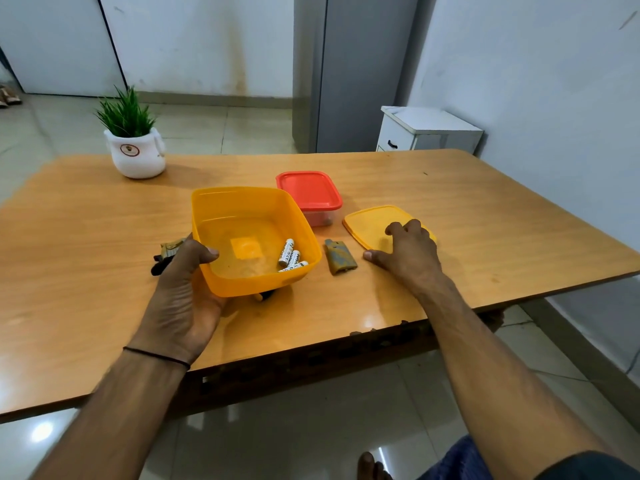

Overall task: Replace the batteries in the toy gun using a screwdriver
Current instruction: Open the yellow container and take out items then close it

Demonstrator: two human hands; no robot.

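My left hand (188, 289) grips the near left corner of an open yellow box (221, 209), thumb over the rim, tilting it up off the wooden table. Three white batteries (290, 257) lie in its low right corner. Behind the box on the left, parts of the camouflage toy gun (169, 249) peek out, mostly hidden, and a dark piece shows under the box's front edge (265, 295). The gun's battery cover (340, 257) lies flat to the right of the box. My right hand (407, 252) rests with spread fingers on the yellow lid (370, 225). No screwdriver is visible.
A clear box with a red lid (309, 190) stands just behind the yellow box. A potted plant in a white pot (135, 147) is at the far left of the table (485, 209). The table's near edge is chipped. A white cabinet (427, 131) stands beyond the far right corner.
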